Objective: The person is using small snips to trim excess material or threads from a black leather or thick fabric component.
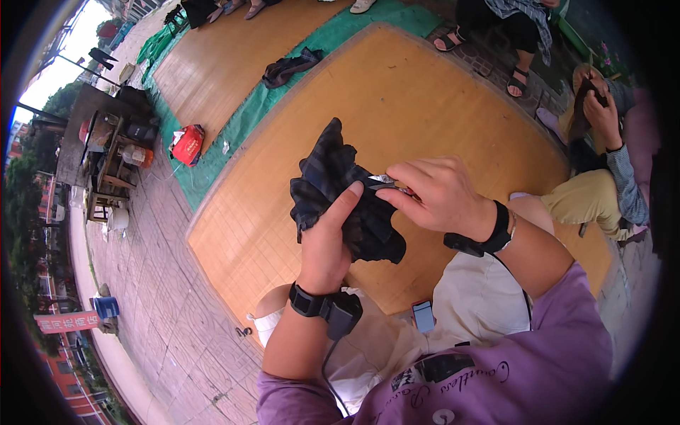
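Note:
My left hand (327, 239) grips a bunched piece of dark checked cloth (333, 185), thumb pressed up against its front. My right hand (433, 195) pinches a small metal tool (386, 181), likely little scissors, whose tip touches the cloth at the upper right fold. Both wrists carry black bands with cables. The cloth hangs above a yellow bamboo mat (397, 106). I sit with pale trousers and a purple shirt visible below.
A small blue device (423, 316) lies on my lap. Another person (602, 163) sits at the right holding dark cloth. A second mat (227, 57), green tarp, a dark garment (289, 69), a red bag (188, 144) and a cluttered stall (113, 149) lie at the left.

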`<state>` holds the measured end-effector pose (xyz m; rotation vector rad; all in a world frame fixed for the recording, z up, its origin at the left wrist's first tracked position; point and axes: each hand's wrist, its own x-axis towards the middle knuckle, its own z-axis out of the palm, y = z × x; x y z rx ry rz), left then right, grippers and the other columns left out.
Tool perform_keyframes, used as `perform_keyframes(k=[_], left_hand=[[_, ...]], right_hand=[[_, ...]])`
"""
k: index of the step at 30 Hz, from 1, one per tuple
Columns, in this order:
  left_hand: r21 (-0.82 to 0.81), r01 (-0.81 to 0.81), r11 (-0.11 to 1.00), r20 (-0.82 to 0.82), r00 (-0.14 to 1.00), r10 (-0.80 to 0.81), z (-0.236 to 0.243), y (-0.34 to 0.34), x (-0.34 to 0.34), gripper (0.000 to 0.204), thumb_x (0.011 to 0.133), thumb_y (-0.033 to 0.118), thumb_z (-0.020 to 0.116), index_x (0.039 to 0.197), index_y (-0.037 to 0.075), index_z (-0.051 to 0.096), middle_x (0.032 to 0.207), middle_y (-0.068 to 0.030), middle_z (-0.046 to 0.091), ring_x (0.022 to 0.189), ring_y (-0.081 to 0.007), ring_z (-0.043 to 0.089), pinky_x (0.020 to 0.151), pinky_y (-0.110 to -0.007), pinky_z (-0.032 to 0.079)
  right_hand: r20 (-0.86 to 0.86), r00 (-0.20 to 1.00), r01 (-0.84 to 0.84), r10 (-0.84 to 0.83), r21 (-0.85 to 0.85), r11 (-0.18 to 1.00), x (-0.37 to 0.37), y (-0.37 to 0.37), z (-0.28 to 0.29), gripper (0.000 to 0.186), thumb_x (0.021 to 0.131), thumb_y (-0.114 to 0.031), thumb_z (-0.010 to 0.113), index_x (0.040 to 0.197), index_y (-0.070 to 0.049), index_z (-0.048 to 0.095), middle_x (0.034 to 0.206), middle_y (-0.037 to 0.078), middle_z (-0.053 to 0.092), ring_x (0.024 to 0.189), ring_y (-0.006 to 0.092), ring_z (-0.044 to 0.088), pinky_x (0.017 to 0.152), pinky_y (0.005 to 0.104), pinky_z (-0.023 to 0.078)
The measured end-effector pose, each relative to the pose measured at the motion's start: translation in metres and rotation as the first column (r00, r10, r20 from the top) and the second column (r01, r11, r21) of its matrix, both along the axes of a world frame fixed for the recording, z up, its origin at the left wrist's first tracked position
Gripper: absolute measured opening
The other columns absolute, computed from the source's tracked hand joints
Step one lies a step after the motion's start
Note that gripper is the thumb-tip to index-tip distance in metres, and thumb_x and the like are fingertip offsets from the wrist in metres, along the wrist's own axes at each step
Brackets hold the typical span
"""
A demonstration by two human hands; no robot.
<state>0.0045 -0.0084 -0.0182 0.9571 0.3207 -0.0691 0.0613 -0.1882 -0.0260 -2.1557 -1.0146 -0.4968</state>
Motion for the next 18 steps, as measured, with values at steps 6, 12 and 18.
perform_keyframes(k=[6,12,18], left_hand=[[-0.016,0.031,0.999,0.006,0.999,-0.031,0.0011,0.0011,-0.0003,0.036,0.091,0.003,0.063,0.126,0.002,0.054,0.108,-0.0054,0.063,0.098,-0.0165,0.063,0.085,-0.031,0.052],[-0.04,0.027,0.999,-0.02,0.999,-0.028,-0.0012,0.0013,-0.001,0.036,0.091,0.004,0.063,0.126,0.002,0.054,0.108,-0.0055,0.063,0.098,-0.017,0.063,0.086,-0.031,0.052],[-0.014,0.026,1.0,-0.03,0.999,-0.026,0.0004,0.0005,0.0005,0.041,0.091,0.004,0.063,0.13,0.002,0.052,0.109,-0.0059,0.062,0.099,-0.0175,0.062,0.087,-0.032,0.051]], right_hand=[[0.003,1.0,-0.009,0.009,0.004,1.0,-0.0004,0.0003,0.0009,0.021,0.084,-0.022,0.073,0.079,-0.008,0.058,0.065,0.007,0.06,0.056,0.0254,0.061,0.048,0.0355,0.044],[-0.002,1.0,-0.011,0.011,0.013,1.0,0.0002,0.0005,-0.0015,0.02,0.085,-0.022,0.071,0.077,-0.008,0.059,0.065,0.007,0.06,0.056,0.0252,0.061,0.048,0.0357,0.044],[0.015,1.0,-0.001,0.0,0.042,0.999,0.0024,-0.0015,-0.0057,0.02,0.086,-0.021,0.07,0.077,-0.008,0.058,0.063,0.007,0.059,0.055,0.0259,0.06,0.048,0.0354,0.044]])
